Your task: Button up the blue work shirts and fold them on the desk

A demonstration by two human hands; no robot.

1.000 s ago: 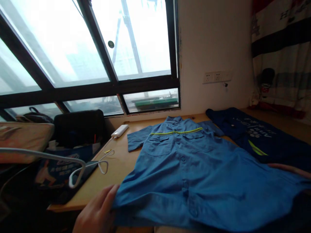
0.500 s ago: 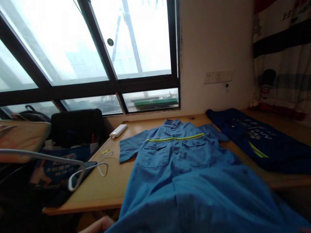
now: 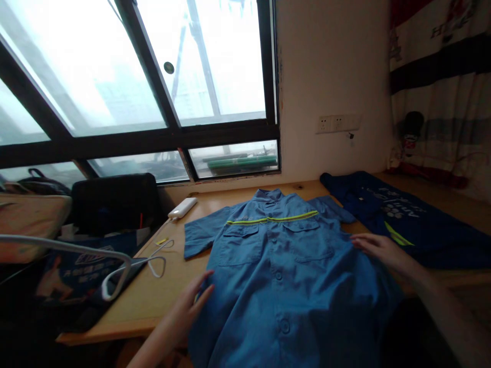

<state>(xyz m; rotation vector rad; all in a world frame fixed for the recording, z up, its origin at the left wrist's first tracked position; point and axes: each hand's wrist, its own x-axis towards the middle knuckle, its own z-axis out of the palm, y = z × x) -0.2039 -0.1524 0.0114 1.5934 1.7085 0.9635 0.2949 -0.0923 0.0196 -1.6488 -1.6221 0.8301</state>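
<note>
A blue short-sleeved work shirt [image 3: 284, 255] with a yellow-green chest stripe lies front up on the wooden table [image 3: 169, 286], collar toward the window. My left hand [image 3: 192, 301] rests flat with fingers stretched out on the shirt's left side edge. My right hand [image 3: 378, 248] lies open on the shirt's right edge, fingers pointing left. The shirt's hem hangs over the table's near edge.
A dark navy garment [image 3: 402, 220] lies to the right of the shirt. A white power bank [image 3: 182, 208] with its cable [image 3: 159, 255] lies at the left. A white hanger [image 3: 76, 255], a printed bag [image 3: 80, 271] and a black bag [image 3: 115, 202] sit left of the table.
The shirt has been pulled toward me along the table. Both hands, low or out of view before, now lie flat on the shirt's two sides.
</note>
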